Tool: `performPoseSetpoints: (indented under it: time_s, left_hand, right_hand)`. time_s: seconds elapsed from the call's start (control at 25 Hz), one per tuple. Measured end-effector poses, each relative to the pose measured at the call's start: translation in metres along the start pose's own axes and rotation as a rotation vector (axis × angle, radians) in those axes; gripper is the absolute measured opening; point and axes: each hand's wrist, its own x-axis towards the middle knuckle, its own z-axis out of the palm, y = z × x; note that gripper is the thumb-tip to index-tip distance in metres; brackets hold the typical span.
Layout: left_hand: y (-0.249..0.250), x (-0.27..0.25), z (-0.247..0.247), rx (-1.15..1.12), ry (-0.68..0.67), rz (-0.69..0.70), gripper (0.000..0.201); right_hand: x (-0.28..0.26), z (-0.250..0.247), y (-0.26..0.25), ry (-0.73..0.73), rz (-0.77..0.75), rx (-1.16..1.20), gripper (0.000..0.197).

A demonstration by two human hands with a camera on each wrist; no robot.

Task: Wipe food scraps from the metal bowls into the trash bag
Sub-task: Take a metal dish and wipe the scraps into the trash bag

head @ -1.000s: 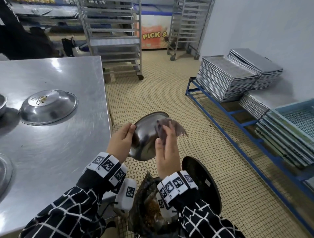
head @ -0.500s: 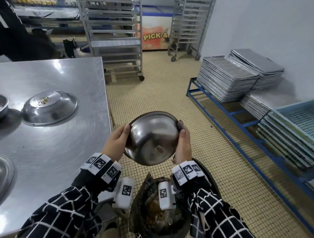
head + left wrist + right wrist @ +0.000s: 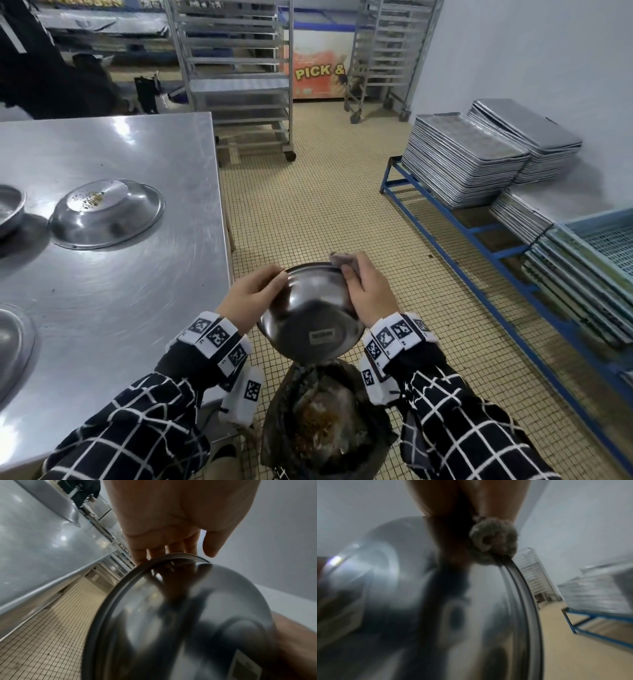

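While both hands grip the metal bowl [image 3: 310, 318] by its rim, right hand [image 3: 368, 294] also pinching a cloth [image 3: 342, 258], its mouth faces away, directly above the trash bag [image 3: 322, 421].

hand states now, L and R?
Left hand: grips the bowl by its rim.
Right hand: holds a cloth at the bowl's rim.

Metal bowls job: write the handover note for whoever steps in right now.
Left hand: grips the held bowl at its rim.
Right hand: presses a grey cloth on the far rim.
The bowl is tilted, open side away, above the trash bag, which holds scraps.
Done: cannot tell if this bowl is clean.
Left: upturned bowl with crumbs on the table; others at the table's left edge.
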Motion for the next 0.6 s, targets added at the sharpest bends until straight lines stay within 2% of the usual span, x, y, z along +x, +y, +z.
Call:
performPoseSetpoints:
  time_s: [0.08,0.24,0.32,0.4,0.44,0.52,0.6]
  left_hand:
    - [0.006,0.002,0.005,0.063,0.058,0.008,0.019]
    - [0.009,0.005,0.007,0.001,0.256,-0.041,0.026]
    - [0.009,0.007,0.007,-0.028,0.309,-0.053,0.028]
    - [0.012,0.01,0.008,-0.057,0.319,-0.054,0.027]
    - [0.016,0.01,0.01,-0.076,0.319,-0.049,0.027]
    - [0.024,0.009,0.014,-0.12,0.311,-0.026,0.025]
    - [0.029,0.008,0.014,-0.121,0.292,0.019,0.025]
  right_hand:
    - [0.005,0.002,-0.007,0.007,-0.107,-0.094,0.018]
    - [0.0,0.006,-0.018,0.337,-0.145,-0.001,0.031]
    - [-0.011,0.02,-0.02,0.318,-0.169,-0.046,0.033]
    - [-0.025,0.043,-0.02,0.188,-0.205,-0.246,0.043]
    - [-0.028,0.053,-0.02,0.167,-0.235,-0.335,0.05]
    - [-0.021,0.057,-0.022,0.225,-0.253,-0.409,0.054]
    - [-0.008,0.047,-0.023,0.318,-0.177,-0.271,0.054]
